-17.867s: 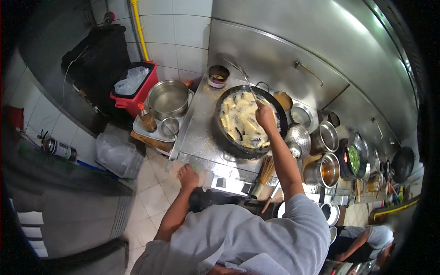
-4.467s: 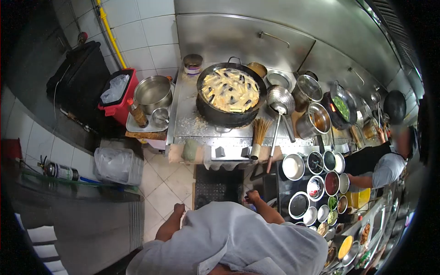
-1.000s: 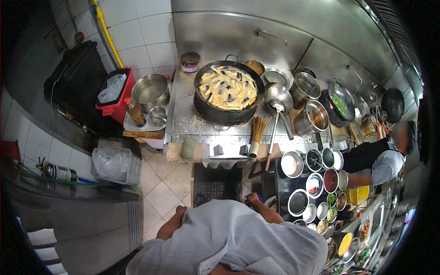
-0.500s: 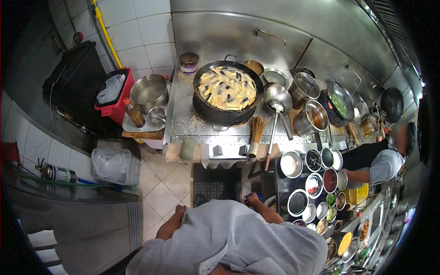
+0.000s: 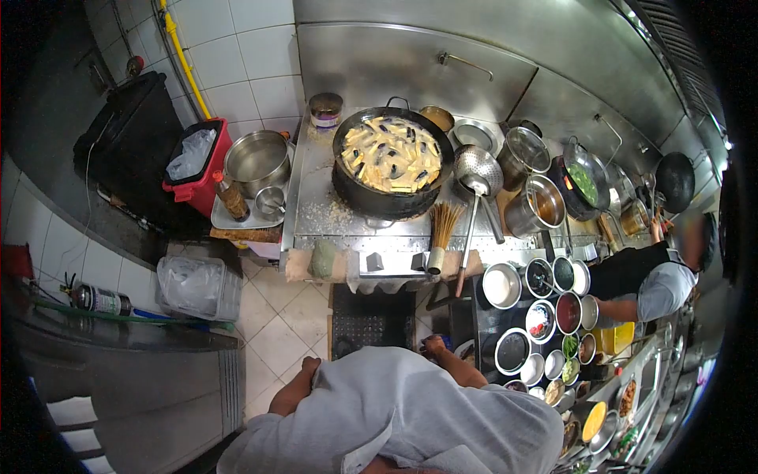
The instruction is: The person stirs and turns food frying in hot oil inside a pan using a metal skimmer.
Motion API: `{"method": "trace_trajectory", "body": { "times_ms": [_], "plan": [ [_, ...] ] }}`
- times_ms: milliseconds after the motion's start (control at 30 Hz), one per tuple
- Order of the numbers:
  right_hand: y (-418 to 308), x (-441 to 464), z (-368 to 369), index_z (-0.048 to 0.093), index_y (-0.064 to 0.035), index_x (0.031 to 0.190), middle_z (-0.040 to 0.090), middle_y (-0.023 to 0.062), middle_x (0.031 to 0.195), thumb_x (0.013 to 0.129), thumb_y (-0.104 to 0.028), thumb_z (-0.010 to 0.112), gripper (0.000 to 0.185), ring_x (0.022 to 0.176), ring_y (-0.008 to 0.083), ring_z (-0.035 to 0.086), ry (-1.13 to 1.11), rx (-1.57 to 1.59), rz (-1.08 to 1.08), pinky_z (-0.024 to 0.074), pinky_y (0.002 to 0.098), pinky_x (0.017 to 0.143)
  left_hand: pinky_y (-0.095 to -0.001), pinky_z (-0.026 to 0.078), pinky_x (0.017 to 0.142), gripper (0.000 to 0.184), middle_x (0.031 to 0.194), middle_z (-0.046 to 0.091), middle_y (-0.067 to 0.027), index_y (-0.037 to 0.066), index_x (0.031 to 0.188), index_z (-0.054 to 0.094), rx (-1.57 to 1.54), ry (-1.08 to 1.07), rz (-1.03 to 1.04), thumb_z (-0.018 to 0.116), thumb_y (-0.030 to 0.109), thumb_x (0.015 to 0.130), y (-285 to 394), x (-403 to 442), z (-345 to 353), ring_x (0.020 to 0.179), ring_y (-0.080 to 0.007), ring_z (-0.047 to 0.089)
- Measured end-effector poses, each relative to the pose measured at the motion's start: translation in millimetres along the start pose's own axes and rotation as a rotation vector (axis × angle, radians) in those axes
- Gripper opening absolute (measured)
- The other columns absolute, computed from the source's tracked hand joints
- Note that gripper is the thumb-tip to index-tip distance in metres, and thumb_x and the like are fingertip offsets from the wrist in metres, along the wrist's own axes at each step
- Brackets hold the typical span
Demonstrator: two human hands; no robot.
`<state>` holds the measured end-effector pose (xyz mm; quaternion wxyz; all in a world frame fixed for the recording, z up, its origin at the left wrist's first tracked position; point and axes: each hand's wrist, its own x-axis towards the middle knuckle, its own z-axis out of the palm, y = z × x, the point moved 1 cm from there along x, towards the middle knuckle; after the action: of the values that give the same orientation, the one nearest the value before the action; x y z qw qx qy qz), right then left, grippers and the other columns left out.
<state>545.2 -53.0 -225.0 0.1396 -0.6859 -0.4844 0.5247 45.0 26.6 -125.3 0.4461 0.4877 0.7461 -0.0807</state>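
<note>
My left hand (image 5: 310, 364) hangs low beside my grey shirt (image 5: 395, 403); its fingers are mostly hidden against the cloth. On the other side, my right hand (image 5: 432, 344) is held low with its fingers curled, and whether it grips anything is hidden. A small blue patch shows close to it. Both hands are well away from the stove. There, a large black wok (image 5: 347, 189) holds yellowish strips with dark purple skin, apparently eggplant (image 5: 391, 150), in bubbling oil. A perforated skimmer (image 5: 478, 170), a ladle (image 5: 472, 229) and a bamboo brush (image 5: 444, 229) lie to the wok's right.
Left of the stove stand a steel pot (image 5: 257, 162), a sauce bottle (image 5: 230, 197) and a red bin (image 5: 213, 170). To my right, several ingredient containers (image 5: 513, 350) crowd a counter. A co-worker (image 5: 663, 284) stands beyond it. A dark mat (image 5: 371, 316) lies before the stove.
At the far right, the co-worker's other hand has come into sight near the pans. My hands have barely moved, and the strips in the wok have shifted slightly.
</note>
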Motion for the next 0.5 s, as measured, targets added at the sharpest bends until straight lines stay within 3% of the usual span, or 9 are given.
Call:
{"method": "trace_trajectory", "body": {
  "times_ms": [33, 100, 200, 333, 433, 500],
  "plan": [
    [-3, -1, 0, 0.06, -0.0019, 0.116, 0.069, 0.0202, 0.098, 0.092, -0.018, 0.057, 0.029, 0.08, 0.0368, 0.069, 0.016, 0.022, 0.008, 0.0566, 0.045, 0.062, -0.0448, 0.052, 0.087, 0.05, 0.103, 0.064, -0.0327, -0.01, 0.095, 0.067, 0.0, 0.0, 0.0, 0.058, 0.034, 0.073, -6, 4, 1, 0.101, -0.0428, 0.063],
    [-5, -1, 0, 0.06, -0.0018, 0.117, 0.069, 0.0197, 0.098, 0.092, -0.018, 0.057, 0.03, 0.081, 0.0362, 0.069, 0.03, 0.057, 0.081, 0.0569, 0.0449, 0.063, -0.0453, 0.052, 0.087, 0.05, 0.102, 0.064, -0.0324, -0.01, 0.094, 0.067, 0.167, -0.089, 0.252, 0.058, 0.035, 0.075, -13, 9, -1, 0.1, -0.0428, 0.064],
    [-11, -4, -3, 0.059, -0.0014, 0.118, 0.069, 0.0191, 0.099, 0.092, -0.018, 0.057, 0.031, 0.083, 0.0343, 0.069, 0.015, 0.065, 0.167, 0.0576, 0.0446, 0.065, -0.0452, 0.052, 0.086, 0.049, 0.101, 0.064, -0.0322, -0.01, 0.092, 0.067, 0.187, -0.092, 0.323, 0.057, 0.036, 0.077, -15, 11, -2, 0.099, -0.0427, 0.064],
    [-128, -59, -36, 0.058, 0.0002, 0.12, 0.069, 0.0184, 0.102, 0.092, -0.016, 0.056, 0.033, 0.088, 0.0301, 0.069, -0.058, 0.104, 0.387, 0.059, 0.0439, 0.069, -0.0452, 0.052, 0.086, 0.048, 0.101, 0.064, -0.0318, -0.009, 0.09, 0.068, 0.18, -0.072, 0.345, 0.056, 0.036, 0.078, -13, 8, -4, 0.098, -0.0427, 0.064],
    [-157, -70, -37, 0.058, 0.0015, 0.12, 0.068, 0.0197, 0.103, 0.093, -0.016, 0.056, 0.033, 0.091, 0.0321, 0.068, 0.127, 0.56, 0.599, 0.0593, 0.0446, 0.069, -0.0453, 0.052, 0.086, 0.048, 0.1, 0.064, -0.0321, -0.009, 0.088, 0.067, 0.192, -0.08, 0.344, 0.056, 0.036, 0.078, -11, 8, 0, 0.097, -0.0429, 0.064],
    [-161, -72, -38, 0.059, 0.0019, 0.119, 0.068, 0.0205, 0.102, 0.093, -0.015, 0.056, 0.032, 0.09, 0.0336, 0.068, 0.138, 0.561, 0.601, 0.0593, 0.0454, 0.069, -0.0459, 0.052, 0.084, 0.048, 0.097, 0.064, -0.0327, -0.01, 0.087, 0.067, 0.095, -0.013, 0.154, 0.056, 0.035, 0.078, -7, 7, 7, 0.096, -0.0431, 0.064]
  ]
}}
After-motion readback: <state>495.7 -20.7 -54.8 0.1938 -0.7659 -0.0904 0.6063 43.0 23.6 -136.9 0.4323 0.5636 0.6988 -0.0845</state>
